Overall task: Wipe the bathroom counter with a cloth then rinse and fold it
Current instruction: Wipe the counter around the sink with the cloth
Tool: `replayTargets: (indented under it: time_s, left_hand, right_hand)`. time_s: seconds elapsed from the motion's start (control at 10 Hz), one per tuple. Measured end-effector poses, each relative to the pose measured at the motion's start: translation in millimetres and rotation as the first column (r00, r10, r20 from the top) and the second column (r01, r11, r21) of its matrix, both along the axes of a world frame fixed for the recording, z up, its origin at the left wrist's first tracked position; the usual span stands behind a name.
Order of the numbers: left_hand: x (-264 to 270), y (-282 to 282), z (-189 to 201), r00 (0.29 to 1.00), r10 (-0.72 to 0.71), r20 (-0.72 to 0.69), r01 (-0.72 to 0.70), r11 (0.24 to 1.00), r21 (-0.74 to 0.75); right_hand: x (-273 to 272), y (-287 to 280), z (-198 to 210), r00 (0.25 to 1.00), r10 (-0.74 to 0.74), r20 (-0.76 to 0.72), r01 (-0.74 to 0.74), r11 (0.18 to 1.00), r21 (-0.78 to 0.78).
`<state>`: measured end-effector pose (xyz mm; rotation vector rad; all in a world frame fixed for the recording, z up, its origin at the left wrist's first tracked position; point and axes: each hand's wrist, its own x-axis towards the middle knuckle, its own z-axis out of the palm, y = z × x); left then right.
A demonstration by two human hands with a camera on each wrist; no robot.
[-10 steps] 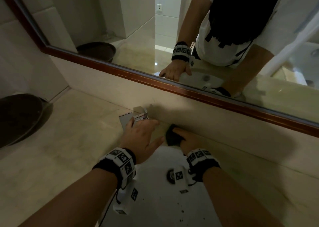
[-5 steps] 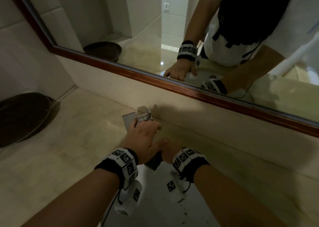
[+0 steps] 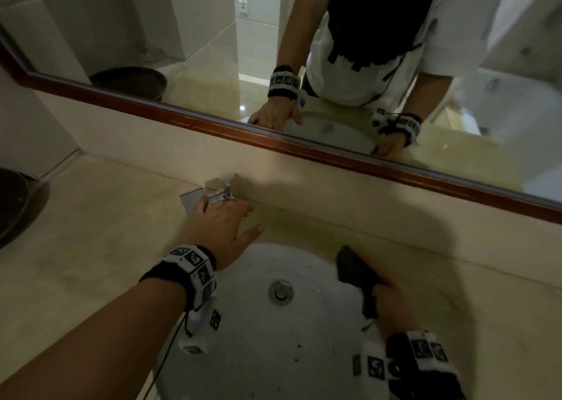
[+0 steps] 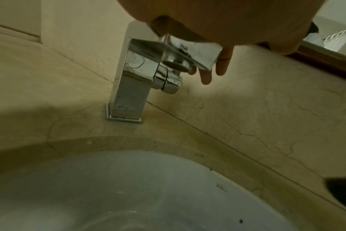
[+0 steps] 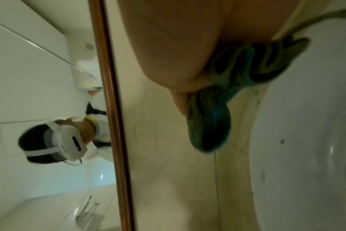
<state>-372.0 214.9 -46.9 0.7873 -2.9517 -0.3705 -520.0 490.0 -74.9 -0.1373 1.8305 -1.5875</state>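
Here, left hand (image 3: 223,224) rests fingers straight on square chrome faucet (image 4: 132,75), apparently working lever for rinsing; right hand (image 3: 392,304) clutches dark teal bunched cloth (image 3: 354,270) over right rim of white oval basin (image 3: 258,348), likely awaiting water; none visible.

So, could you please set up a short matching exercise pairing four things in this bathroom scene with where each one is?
Things:
1. cloth
2. left hand
3. drain
4. dark bowl

Places:
A. on the counter at far left
B. bottom of the sink
C. in the right hand, over the sink's right rim
D. on the faucet

Pairs: 1-C, 2-D, 3-B, 4-A
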Motion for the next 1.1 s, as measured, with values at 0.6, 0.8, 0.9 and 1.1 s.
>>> replayTargets:
  time_s: [0.6, 0.8, 0.9, 1.1]
  left_hand:
    - [3, 1, 4, 1.0, -0.027, -0.015, 0.026, 0.999, -0.036]
    - [3, 1, 0, 0.998, -0.035, -0.056, 0.034, 0.999, -0.021]
    - [2, 0, -3, 0.996, -0.026, -0.088, 0.026, 1.0, -0.003]
    - [3, 0, -3, 0.997, -0.024, -0.078, 0.024, 1.0, 0.011]
  right_hand:
    - [28, -16, -83, 0.872, 0.168, -0.46, 0.152, 0.8, 0.581]
    - [21, -65, -81, 0.792, 0.417, -0.446, -0.003, 0.733, 0.68]
    - [15, -95, -76, 0.727, 0.545, -0.418, -0.118, 0.698, 0.706]
    - [19, -146, -68, 0.674, 0.639, -0.371, -0.335, 0.712, 0.617]
